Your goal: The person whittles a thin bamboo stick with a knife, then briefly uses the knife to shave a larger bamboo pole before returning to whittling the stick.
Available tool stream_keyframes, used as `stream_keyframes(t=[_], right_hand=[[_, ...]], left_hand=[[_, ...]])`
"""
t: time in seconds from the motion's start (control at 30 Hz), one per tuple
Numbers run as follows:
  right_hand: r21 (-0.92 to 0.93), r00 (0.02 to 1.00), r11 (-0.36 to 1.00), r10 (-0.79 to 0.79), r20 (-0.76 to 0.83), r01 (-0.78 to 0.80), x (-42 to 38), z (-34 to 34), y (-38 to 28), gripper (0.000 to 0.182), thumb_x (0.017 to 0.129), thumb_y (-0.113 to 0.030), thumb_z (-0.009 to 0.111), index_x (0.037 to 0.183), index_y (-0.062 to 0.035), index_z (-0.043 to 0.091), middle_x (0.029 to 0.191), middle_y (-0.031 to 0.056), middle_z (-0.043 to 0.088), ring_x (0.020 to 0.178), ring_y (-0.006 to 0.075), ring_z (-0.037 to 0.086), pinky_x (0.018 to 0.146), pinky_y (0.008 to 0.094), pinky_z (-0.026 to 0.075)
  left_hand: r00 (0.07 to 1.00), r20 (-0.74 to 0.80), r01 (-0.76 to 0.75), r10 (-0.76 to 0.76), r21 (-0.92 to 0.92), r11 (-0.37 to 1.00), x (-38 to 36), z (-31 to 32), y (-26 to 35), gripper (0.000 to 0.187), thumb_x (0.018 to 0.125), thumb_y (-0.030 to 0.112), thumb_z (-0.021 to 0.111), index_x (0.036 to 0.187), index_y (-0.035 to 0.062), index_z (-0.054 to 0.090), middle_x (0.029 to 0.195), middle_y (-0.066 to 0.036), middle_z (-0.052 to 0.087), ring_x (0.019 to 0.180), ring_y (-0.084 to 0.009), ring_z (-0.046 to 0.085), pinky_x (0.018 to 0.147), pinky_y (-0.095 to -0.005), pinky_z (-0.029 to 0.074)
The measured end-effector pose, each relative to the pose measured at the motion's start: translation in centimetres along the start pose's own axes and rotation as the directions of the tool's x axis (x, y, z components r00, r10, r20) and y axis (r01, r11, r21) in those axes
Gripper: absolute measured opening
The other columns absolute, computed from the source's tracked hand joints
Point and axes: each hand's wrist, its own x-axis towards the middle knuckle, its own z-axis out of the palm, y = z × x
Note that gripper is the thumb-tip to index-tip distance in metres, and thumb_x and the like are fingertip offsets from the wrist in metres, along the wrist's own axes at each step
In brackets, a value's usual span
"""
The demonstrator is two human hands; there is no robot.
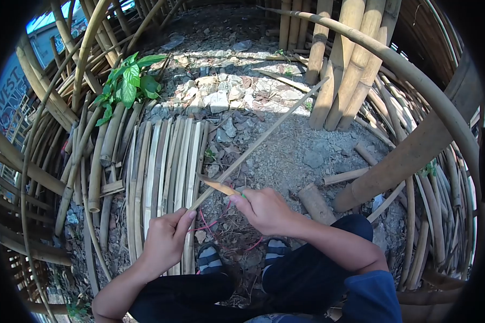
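Note:
My left hand (pixel 168 235) is closed round the near end of a long thin bamboo strip (pixel 269 131), which slants up and away to the right. To the right of it, my right hand (pixel 263 209) grips a knife, its fingers wrapped round the handle, with a bit of green showing near the thumb. The knife's blade (pixel 219 186) points left and lies across the strip, just beyond my left hand. Whether the edge cuts into the strip cannot be made out. Split bamboo slats (pixel 167 156) lie side by side on the ground at the left.
Thick bamboo poles (pixel 342 70) stand at the upper right, and a large one (pixel 404 156) slants in from the right. Cut bamboo pieces (pixel 316 203) lie near my knee. A leafy plant (pixel 128 83) grows at the upper left. Pink string (pixel 207 226) lies by my feet.

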Motion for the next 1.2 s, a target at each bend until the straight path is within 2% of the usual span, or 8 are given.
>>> stream_keyframes(t=[0.03,0.17,0.23,0.53,0.7,0.9,1.13,1.2], right_hand=[[0.005,1.000,1.000,0.000,0.000,0.000,0.0,0.0,0.0,0.059,0.106,-0.045,0.044,0.079,0.0027,0.064,0.060,0.0248,0.060,0.061,0.0458,0.064,0.061,0.0548,0.050],[-0.020,0.999,0.999,-0.026,-0.047,0.025,1.1,-1.8,1.4,0.060,0.106,-0.047,0.043,0.079,0.0020,0.064,0.059,0.0242,0.061,0.061,0.0458,0.064,0.061,0.0549,0.050],[-0.069,0.978,0.993,0.085,-0.193,-0.100,2.1,-2.5,3.7,0.059,0.106,-0.046,0.043,0.079,0.0018,0.064,0.060,0.0240,0.061,0.061,0.0467,0.064,0.063,0.0555,0.050],[-0.018,1.000,1.000,-0.016,-0.013,0.016,0.5,-0.8,0.2,0.058,0.107,-0.044,0.042,0.080,0.0027,0.065,0.061,0.0257,0.061,0.065,0.0475,0.065,0.063,0.0565,0.050],[-0.035,0.947,0.987,0.139,-0.289,-0.155,3.2,-5.6,5.4,0.059,0.107,-0.044,0.041,0.082,0.0029,0.067,0.062,0.0258,0.061,0.066,0.0476,0.065,0.065,0.0556,0.051],[0.047,0.999,0.999,0.006,-0.037,-0.004,-0.2,-0.9,-0.1,0.055,0.107,-0.039,0.047,0.077,0.0050,0.061,0.058,0.0240,0.053,0.056,0.0446,0.057,0.059,0.0510,0.045],[0.029,0.975,0.992,0.127,-0.185,-0.124,2.0,-4.2,3.9,0.060,0.107,-0.045,0.042,0.081,0.0032,0.066,0.066,0.0269,0.062,0.069,0.0483,0.065,0.067,0.0553,0.050],[0.061,0.968,0.991,0.133,-0.215,-0.123,1.6,-3.3,3.1,0.060,0.107,-0.044,0.042,0.080,0.0035,0.065,0.066,0.0284,0.061,0.068,0.0487,0.064,0.067,0.0551,0.049]], left_hand=[[0.999,-0.011,-0.031,0.031,-0.011,0.999,-0.1,0.0,0.0,0.038,0.107,0.023,0.055,0.082,-0.0051,0.060,0.055,-0.002,0.036,0.058,-0.0057,0.032,0.049,-0.0325,0.031],[1.000,-0.023,-0.012,0.010,-0.070,0.997,-0.2,-0.1,0.2,0.039,0.107,0.025,0.055,0.083,-0.0050,0.061,0.056,0.000,0.035,0.059,-0.0050,0.032,0.049,-0.0317,0.030],[0.996,0.036,0.086,-0.085,-0.031,0.996,-0.3,-0.7,0.1,0.038,0.107,0.024,0.054,0.088,-0.0067,0.064,0.054,-0.013,0.037,0.056,-0.0112,0.032,0.050,-0.0377,0.036],[0.994,0.058,0.096,-0.091,-0.097,0.991,-0.3,-0.4,0.4,0.041,0.108,0.027,0.053,0.086,-0.0065,0.064,0.052,-0.005,0.035,0.056,-0.0079,0.030,0.048,-0.0355,0.033],[0.990,0.061,0.130,-0.125,-0.083,0.988,-0.8,-0.8,-0.3,0.042,0.108,0.027,0.053,0.086,-0.0067,0.064,0.053,-0.004,0.035,0.056,-0.0070,0.031,0.047,-0.0343,0.032],[0.983,0.091,0.167,-0.157,-0.114,0.979,-0.2,-0.2,0.2,0.041,0.107,0.029,0.055,0.090,-0.0059,0.068,0.058,0.007,0.036,0.059,-0.0023,0.031,0.049,-0.0285,0.027],[0.991,0.057,0.122,-0.120,-0.036,0.992,-0.8,-0.9,0.3,0.041,0.107,0.026,0.054,0.083,-0.0059,0.062,0.053,-0.004,0.036,0.058,-0.0065,0.032,0.049,-0.0339,0.032],[0.987,0.077,0.150,-0.144,-0.071,0.986,-0.6,-0.6,0.2,0.041,0.107,0.028,0.054,0.087,-0.0057,0.066,0.055,0.001,0.037,0.058,-0.0044,0.032,0.049,-0.0314,0.030]])
